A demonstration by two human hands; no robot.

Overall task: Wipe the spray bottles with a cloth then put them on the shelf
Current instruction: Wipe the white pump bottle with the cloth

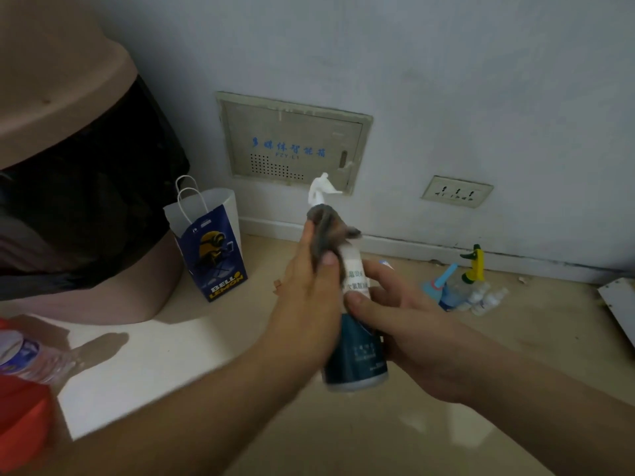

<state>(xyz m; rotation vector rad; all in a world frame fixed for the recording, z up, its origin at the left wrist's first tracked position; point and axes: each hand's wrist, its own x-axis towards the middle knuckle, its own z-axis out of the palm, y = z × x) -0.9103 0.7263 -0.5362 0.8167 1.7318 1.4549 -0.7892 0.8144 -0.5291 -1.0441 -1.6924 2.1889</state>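
Obs.: One white-and-dark-blue plastic spray bottle (355, 352) is held in the air between both hands, above the beige floor (343, 441). Its long axis is near upright and leans slightly. The white trigger head (321, 190) is at the top, away from the camera, and the base is towards the person.

Left hand (305, 304): fingers (307, 242) and thumb are curled round a crumpled grey cloth (326, 228), pressing it against the bottle's neck and shoulder just below the trigger head.

Right hand (405, 324): fingers (378, 266) are wrapped round the bottle's midsection over the label, with the thumb on the near side. The grip sits below the cloth, and the two hands nearly touch.

Judgement: wiping is in progress on the upper part. The blue lower body lies straight down the axis from the cloth, so the cloth hand probably travels towards the base, or the right hand turns the bottle.

Still on the floor by the wall, well to the right: a cluster of small spray bottles (470, 290), one with a yellow-green head and one with a light blue head. No shelf is in view.

Containers: the blue-and-white paper carrier bag (213, 249) stands open-topped, contents not visible. The pink bin with black liner (68, 166) has a hidden interior. A clear plastic water bottle (27, 355) lies on the white surface (154, 372) at lower left; its fill level cannot be told.
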